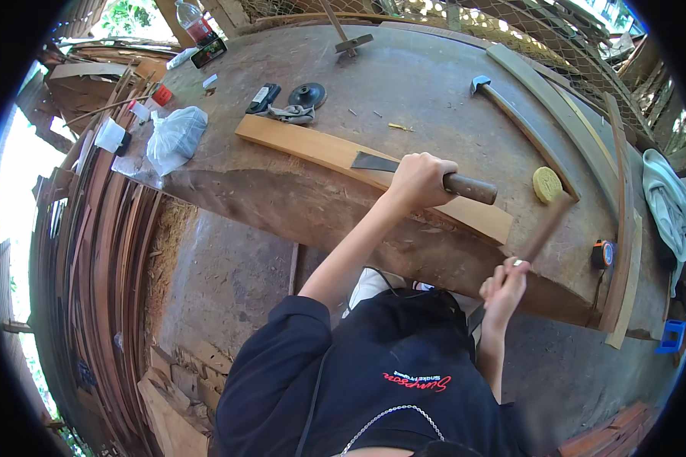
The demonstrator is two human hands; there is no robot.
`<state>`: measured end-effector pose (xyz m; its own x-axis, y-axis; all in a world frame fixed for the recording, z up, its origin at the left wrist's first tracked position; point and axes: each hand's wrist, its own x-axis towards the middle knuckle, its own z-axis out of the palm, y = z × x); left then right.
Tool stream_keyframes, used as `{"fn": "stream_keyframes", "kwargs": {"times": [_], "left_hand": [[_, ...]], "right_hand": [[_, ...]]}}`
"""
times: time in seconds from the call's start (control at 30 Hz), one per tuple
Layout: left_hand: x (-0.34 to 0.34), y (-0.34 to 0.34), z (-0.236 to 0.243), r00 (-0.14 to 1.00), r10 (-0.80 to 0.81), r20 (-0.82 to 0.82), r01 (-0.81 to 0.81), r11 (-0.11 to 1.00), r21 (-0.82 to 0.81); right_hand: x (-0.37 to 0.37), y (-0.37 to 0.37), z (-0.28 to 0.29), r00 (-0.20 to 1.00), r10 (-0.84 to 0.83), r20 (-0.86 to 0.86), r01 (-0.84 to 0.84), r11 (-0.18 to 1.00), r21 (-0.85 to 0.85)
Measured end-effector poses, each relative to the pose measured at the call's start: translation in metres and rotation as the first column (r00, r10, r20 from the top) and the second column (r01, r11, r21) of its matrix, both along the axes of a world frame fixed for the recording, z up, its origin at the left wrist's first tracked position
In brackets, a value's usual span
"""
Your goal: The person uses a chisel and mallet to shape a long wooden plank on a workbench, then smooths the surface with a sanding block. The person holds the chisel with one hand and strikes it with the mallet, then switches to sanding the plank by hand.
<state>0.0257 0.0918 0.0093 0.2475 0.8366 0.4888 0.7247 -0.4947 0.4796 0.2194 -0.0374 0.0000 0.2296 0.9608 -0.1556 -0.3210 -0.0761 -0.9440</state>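
Note:
A long light-brown wooden plank (297, 142) lies along the near edge of the workbench (427, 91). My left hand (423, 180) is closed around a chisel, its flat dark metal blade (373, 161) pointing left over the plank. The chisel's round wooden handle (472, 187) sticks out to the right of the fist. Lower and to the right, my right hand (504, 291) grips a brown wooden stick (543, 230), blurred by motion and slanting up to the right past the plank's right end. The stick appears apart from the chisel.
A blue-headed hammer (480, 84) and a round yellow block (546, 185) lie right of centre, with a tape measure (603, 254) farther right. Long wood strips (560, 114) line the right side. A wooden mallet (352, 44) is at the back; a plastic bag (177, 139) sits left.

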Motion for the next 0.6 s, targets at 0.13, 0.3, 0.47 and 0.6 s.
{"fn": "stream_keyframes", "kwargs": {"times": [0.13, 0.3, 0.47, 0.6], "left_hand": [[0.002, 0.000, 0.001, 1.000, 0.000, -0.010, 0.000, 1.000, -0.015], [-0.004, 0.002, -0.002, 0.999, 0.004, -0.040, -0.005, 1.000, -0.020], [-0.005, -0.008, 0.012, 0.998, -0.064, -0.007, 0.064, 0.998, 0.023], [0.033, -0.032, 0.030, 0.967, -0.238, 0.087, 0.234, 0.971, 0.055]], "right_hand": [[-0.013, 0.003, 0.007, 0.977, -0.124, -0.174, 0.140, 0.986, 0.088], [-0.018, -0.009, -0.035, 0.979, 0.202, -0.015, -0.202, 0.979, -0.012], [0.016, -0.003, -0.018, 0.997, -0.065, -0.051, 0.064, 0.998, -0.022], [0.044, -0.005, -0.012, 0.980, -0.199, -0.006, 0.199, 0.980, -0.002]]}}
